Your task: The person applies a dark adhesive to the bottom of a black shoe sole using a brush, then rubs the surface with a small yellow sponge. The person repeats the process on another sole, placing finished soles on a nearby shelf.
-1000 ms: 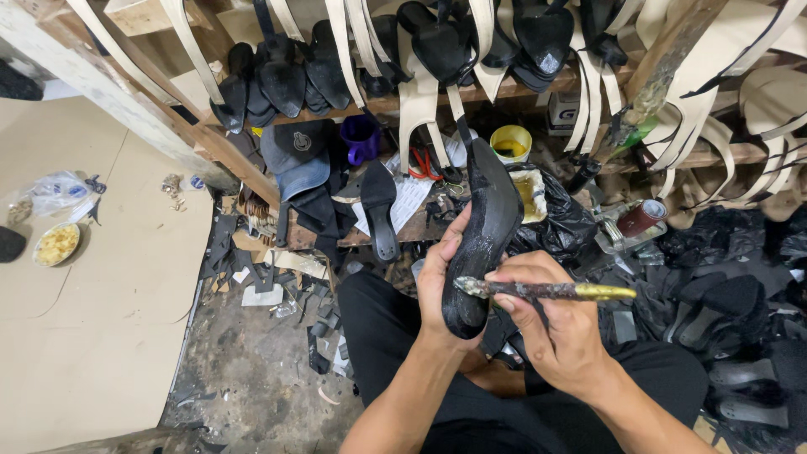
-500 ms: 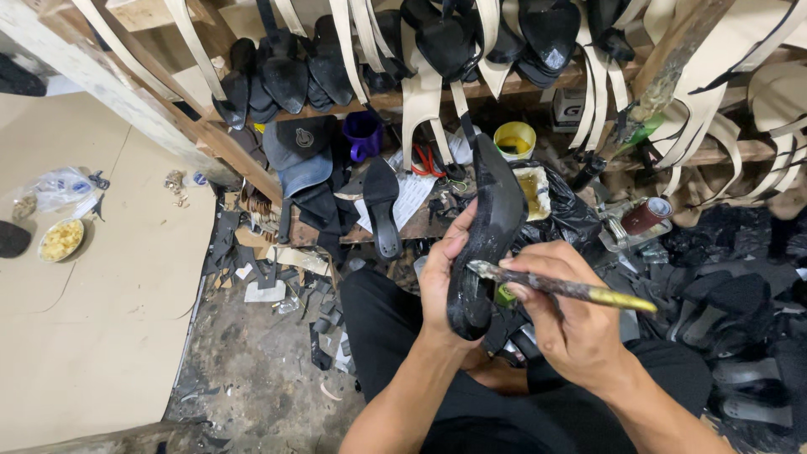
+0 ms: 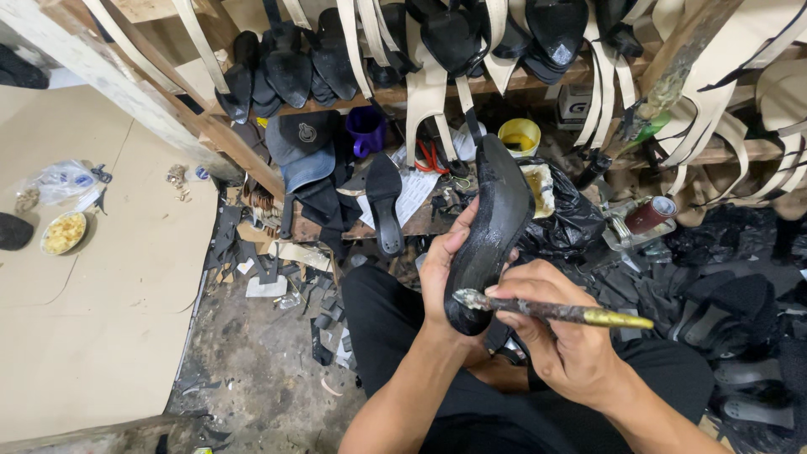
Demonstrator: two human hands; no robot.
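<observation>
Over your lap, your left hand [image 3: 443, 271] is gripping a glossy black shoe sole [image 3: 490, 234] upright, while your right hand [image 3: 561, 336] is pinching a brush [image 3: 551, 310], bristles touching its heel end.

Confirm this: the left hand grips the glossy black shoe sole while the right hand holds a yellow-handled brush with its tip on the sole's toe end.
Wrong in one respect: the yellow-handled brush in the right hand touches the lower, heel end of the glossy black shoe sole, as the head view shows. The left hand does grip it.
</observation>
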